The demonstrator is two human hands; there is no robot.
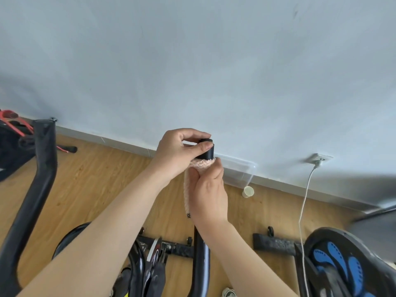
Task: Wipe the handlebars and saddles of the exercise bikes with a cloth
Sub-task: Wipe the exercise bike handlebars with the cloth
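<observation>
1. Centrally, a black tubular handlebar point(201, 264) of an exercise bike rises toward the camera, and its short black end cap point(206, 154) sits at the top, in front of the pale blue-grey wall point(192, 61).
2. The left hand point(179, 152) grasps that end cap. The thumb lies across its near side and the fingers curl over its top.
3. The right hand point(209, 195) is clenched around a pale pink fluffy cloth point(187, 189), just below the cap. The cloth is wrapped round the tube, so hand and cloth hide that stretch of the bar. One edge of the cloth shows above the knuckles, touching the cap, and a strip runs down the left side of the hand to the wrist.
4. A second black curved handlebar point(44, 159) stands at the left, well apart from both hands.
5. At the lower right is a black saddle with blue teardrop markings point(342, 260); neither hand touches it.
6. On the wooden plank floor point(96, 179) a small cream cup point(248, 191) lies on its side beside a clear plastic box point(237, 170) against the skirting.
7. A white cable point(304, 206) drops from a white wall socket point(319, 159) and passes just left of the saddle.
</observation>
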